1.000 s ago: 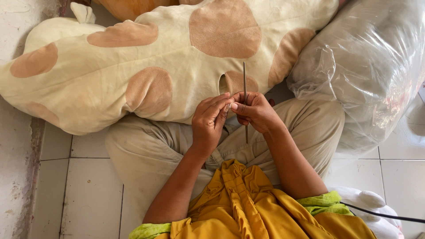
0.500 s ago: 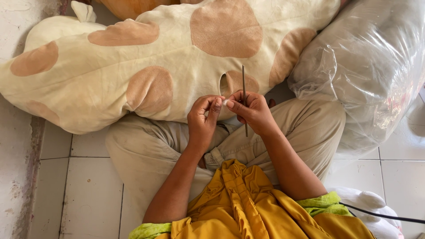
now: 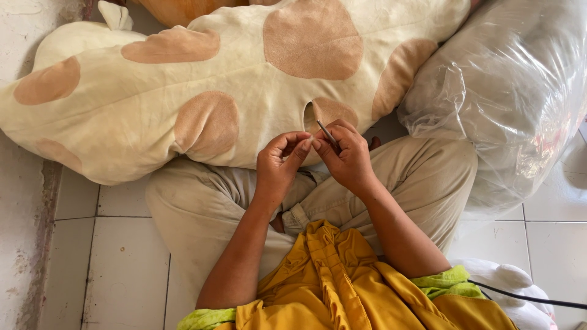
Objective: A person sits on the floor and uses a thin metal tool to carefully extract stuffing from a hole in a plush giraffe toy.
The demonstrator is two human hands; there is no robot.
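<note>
My right hand [image 3: 347, 156] pinches a long thin needle [image 3: 325, 132] that now points up and to the left. My left hand [image 3: 281, 162] meets it fingertip to fingertip, pinching something too fine to make out, perhaps thread. Both hands hover over my crossed legs in beige trousers [image 3: 202, 208]. Just beyond them lies a big cream plush toy [image 3: 202, 85] with tan spots, and a small open slit [image 3: 310, 116] in its seam sits right above my fingers.
A large clear plastic bag [image 3: 513, 91] of stuffing or soft goods leans at the right. White floor tiles [image 3: 110, 263] surround me. A white plush piece [image 3: 513, 281] and a black cable [image 3: 526, 298] lie at lower right.
The needle stood upright between my hands earlier; it has tilted down to the left and mostly vanished into my right fingers. Both hands have closed together fingertip to fingertip.
</note>
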